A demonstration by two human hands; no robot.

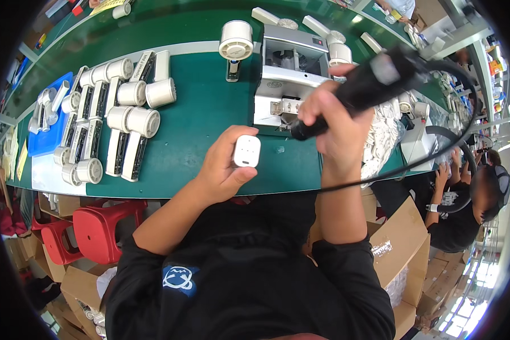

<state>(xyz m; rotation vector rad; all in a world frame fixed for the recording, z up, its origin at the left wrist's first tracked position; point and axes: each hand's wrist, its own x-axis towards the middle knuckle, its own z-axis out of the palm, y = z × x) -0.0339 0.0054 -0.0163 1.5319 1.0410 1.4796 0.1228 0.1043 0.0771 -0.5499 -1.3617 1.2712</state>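
My left hand (216, 164) is closed around a white handheld fan's handle (247, 151), its rounded end facing up with several small holes and a dark slot. The rest of that piece is hidden by my fingers and the viewing angle. A black electric screwdriver (374, 80) is gripped in my right hand (341, 127). Its tip points down and left, in front of a grey screw feeder (293, 79), to the right of the white handle and apart from it. A black cable trails from the tool's rear. Behind my left hand, a white fan (236, 42) stands on the green table.
Several white fans with open handles (133, 153) lie in rows at the left, beside a blue tray (39, 143). White plastic parts (379, 139) are heaped at the right. Red stools (99, 232) and an open cardboard box (401, 243) stand below the table edge. Another person (464, 198) works at the far right.
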